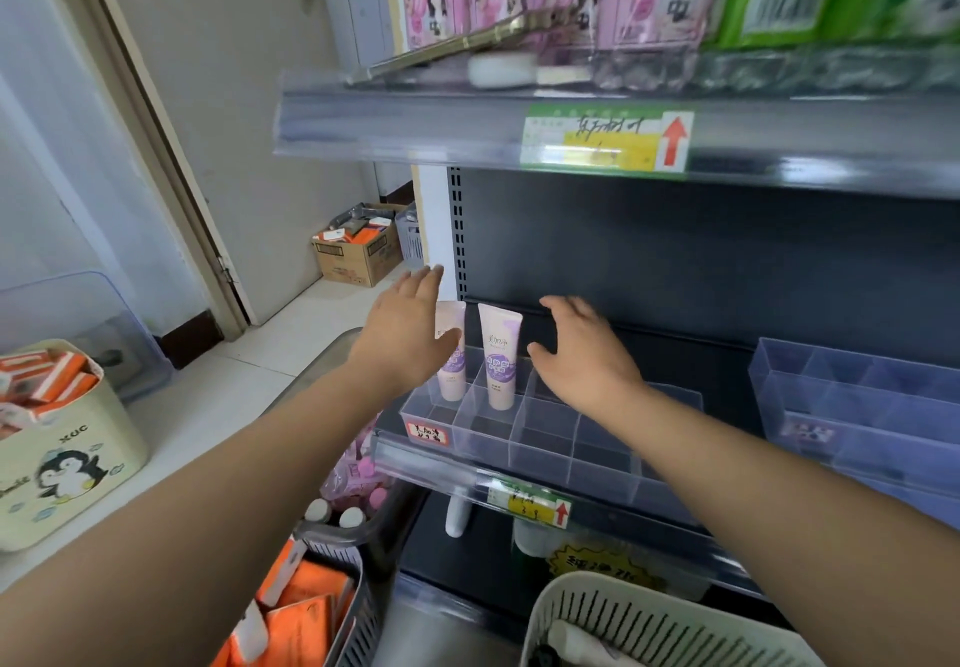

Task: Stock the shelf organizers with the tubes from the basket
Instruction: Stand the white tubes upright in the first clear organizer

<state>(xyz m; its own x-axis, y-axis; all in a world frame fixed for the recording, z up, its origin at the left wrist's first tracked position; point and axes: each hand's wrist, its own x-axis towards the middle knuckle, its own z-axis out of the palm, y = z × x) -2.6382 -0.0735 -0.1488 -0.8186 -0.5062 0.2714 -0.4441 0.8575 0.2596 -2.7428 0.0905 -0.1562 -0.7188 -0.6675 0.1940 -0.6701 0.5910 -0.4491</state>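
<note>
Two pink-and-purple tubes stand cap-down in the back row of a clear divided organizer (pixel 540 451) on the middle shelf. The left tube (pixel 453 373) is partly hidden behind my left hand (pixel 410 328), which hovers in front of it with straight fingers and holds nothing. The right tube (pixel 500 354) stands in full view between my hands. My right hand (pixel 584 354) hangs over the organizer to the right of that tube, fingers loosely curved, empty. A cream slotted basket (pixel 649 625) sits at the bottom edge; a white tube (pixel 587 643) lies in it.
A second clear organizer (pixel 852 396) stands on the same shelf to the right. Grey baskets with pink bottles (pixel 358 479) and orange packets (pixel 306 609) sit below left. A penguin tub (pixel 67 464) is on the floor at left. Pink and green packs fill the upper shelf (pixel 571 131).
</note>
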